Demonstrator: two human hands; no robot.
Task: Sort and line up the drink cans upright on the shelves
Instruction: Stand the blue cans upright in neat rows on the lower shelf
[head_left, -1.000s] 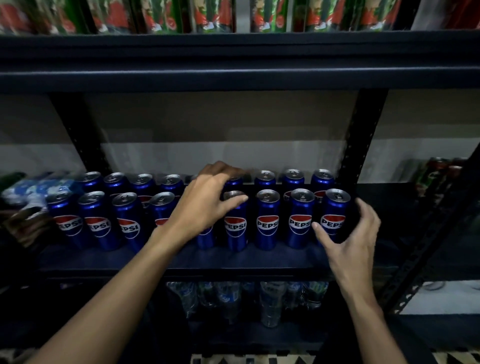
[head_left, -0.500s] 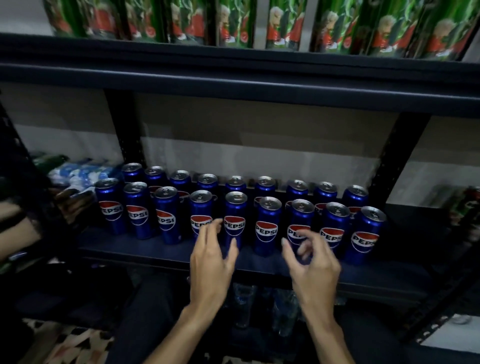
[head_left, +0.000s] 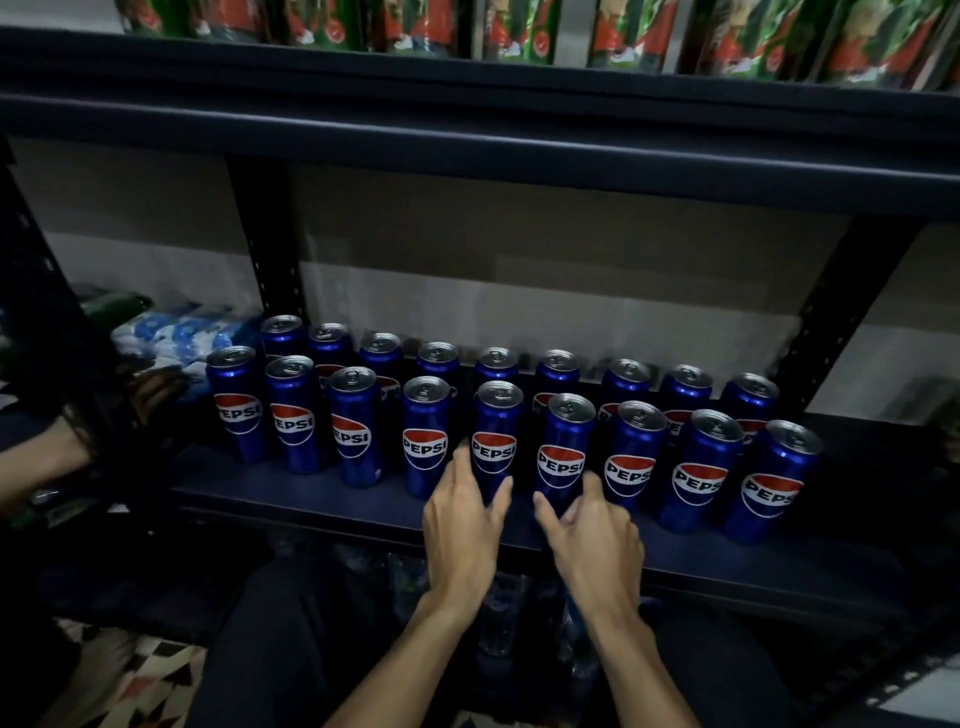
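Several blue Pepsi cans (head_left: 425, 439) stand upright in two rows on a dark shelf (head_left: 322, 499). My left hand (head_left: 465, 525) hovers at the shelf's front edge with straight fingers, just before the front-row cans in the middle. My right hand (head_left: 592, 540) is beside it, fingers loosely curled, in front of a can (head_left: 563, 452). Neither hand holds a can. The front row bends slightly toward me on the right.
Green and red cans (head_left: 524, 31) line the shelf above. Bottles (head_left: 498, 618) stand on the shelf below. Blue-white packs (head_left: 176, 338) lie at the left. Another person's arm (head_left: 47, 457) reaches in at the left edge. Black uprights (head_left: 270, 249) frame the bay.
Both hands have left the cans and drawn back to the shelf's front edge, close together. The camera has pulled back and turned left, showing more of the rows.
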